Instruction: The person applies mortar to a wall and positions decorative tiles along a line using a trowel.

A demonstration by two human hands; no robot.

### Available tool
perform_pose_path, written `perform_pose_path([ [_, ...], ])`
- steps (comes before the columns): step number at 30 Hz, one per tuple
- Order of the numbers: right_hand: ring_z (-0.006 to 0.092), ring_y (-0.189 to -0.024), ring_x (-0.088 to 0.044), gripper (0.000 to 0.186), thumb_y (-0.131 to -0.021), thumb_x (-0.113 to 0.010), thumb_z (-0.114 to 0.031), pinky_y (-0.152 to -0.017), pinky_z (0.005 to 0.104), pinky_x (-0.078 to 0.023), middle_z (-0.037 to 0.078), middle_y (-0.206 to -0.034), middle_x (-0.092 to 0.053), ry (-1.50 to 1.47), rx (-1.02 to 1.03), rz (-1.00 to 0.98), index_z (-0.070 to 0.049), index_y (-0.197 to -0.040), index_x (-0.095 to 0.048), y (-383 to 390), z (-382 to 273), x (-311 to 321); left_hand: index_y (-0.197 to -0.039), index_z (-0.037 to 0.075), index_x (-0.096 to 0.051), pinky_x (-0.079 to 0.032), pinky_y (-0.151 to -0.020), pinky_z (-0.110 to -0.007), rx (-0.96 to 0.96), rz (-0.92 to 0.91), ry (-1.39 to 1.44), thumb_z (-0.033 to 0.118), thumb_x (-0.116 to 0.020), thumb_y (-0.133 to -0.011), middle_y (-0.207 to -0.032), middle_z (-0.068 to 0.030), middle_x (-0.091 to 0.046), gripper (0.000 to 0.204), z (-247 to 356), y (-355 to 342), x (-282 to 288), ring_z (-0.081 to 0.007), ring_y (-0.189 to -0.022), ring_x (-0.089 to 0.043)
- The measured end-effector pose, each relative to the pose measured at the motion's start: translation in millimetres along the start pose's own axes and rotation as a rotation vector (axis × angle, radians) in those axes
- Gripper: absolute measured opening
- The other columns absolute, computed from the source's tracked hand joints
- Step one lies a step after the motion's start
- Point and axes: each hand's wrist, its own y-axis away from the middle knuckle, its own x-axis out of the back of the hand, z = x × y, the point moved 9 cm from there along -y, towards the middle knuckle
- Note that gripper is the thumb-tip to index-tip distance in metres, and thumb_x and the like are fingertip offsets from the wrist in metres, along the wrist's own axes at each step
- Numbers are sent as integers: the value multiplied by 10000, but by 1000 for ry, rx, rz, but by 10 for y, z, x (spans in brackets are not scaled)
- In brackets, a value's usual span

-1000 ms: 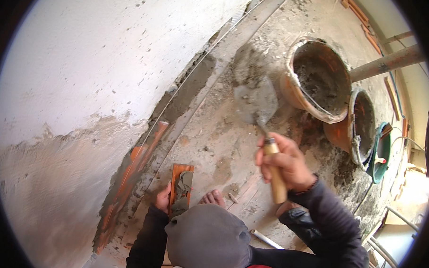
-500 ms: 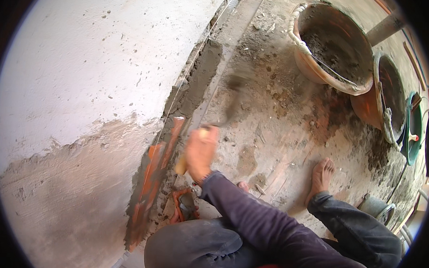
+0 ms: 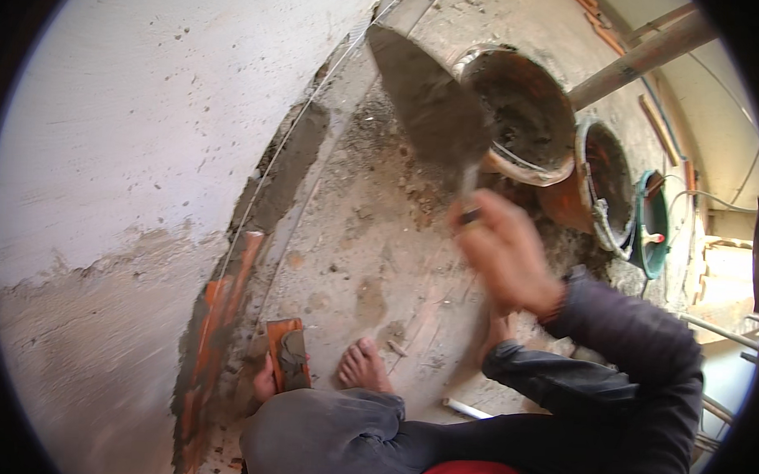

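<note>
My right hand [image 3: 513, 254] grips the handle of a trowel [image 3: 430, 97]. It is raised, its broad blade coated with grey mortar and tilted up and left. My left hand [image 3: 264, 382], partly hidden by my knee, holds an orange brick [image 3: 284, 327] with a dab of wet mortar on its face. Along the foot of the wall [image 3: 132, 128] runs a row of orange bricks [image 3: 226, 307]. Beyond their far end lies a strip of wet mortar [image 3: 292, 167], with a taut string [image 3: 269, 166] stretched along it by the wall.
A tub of mortar [image 3: 555, 175] stands at the far right. Beside it are a second tub [image 3: 602, 220] and a green basin [image 3: 664, 222]. A pole [image 3: 645, 61] slants behind them. My bare foot [image 3: 363, 366] rests on the dirty floor.
My right hand has swung right and up with the trowel, away from the wall. My left hand still holds the brick low by my knee. The whole view has shifted right.
</note>
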Motion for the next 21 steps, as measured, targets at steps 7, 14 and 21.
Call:
perform_pose_path([
  [7, 369, -810, -642, 202, -894, -614, -209, -716, 473, -476, 189, -837, -656, 1542, 50, 107, -13, -940, -621, -381, -542, 1914, -986, 111, -615, -475, -868, -432, -20, 266, -115, 414, -415, -1016, -1025, -54, -664, 365, -1, 5, 203, -280, -957, -625],
  [14, 262, -798, -714, 138, -807, -633, -170, -654, 386, -565, 107, -787, -707, 2065, 30, 62, -86, -802, -742, -1095, -79, 1657, -1045, 157, -568, -491, -821, -394, -96, 266, -183, 239, -529, -982, -1090, -39, -627, 110, 148, 18, 204, -225, -1036, -616],
  [21, 291, -820, -717, 171, -821, -619, -170, -680, 407, -580, 117, -828, -716, 1981, 32, -130, -85, -859, -763, -1110, -100, 1376, -1081, 168, -547, -481, -842, -399, -87, 182, -200, 242, -516, -989, -1101, -30, -618, 122, 165, -9, 280, -239, -1051, -606],
])
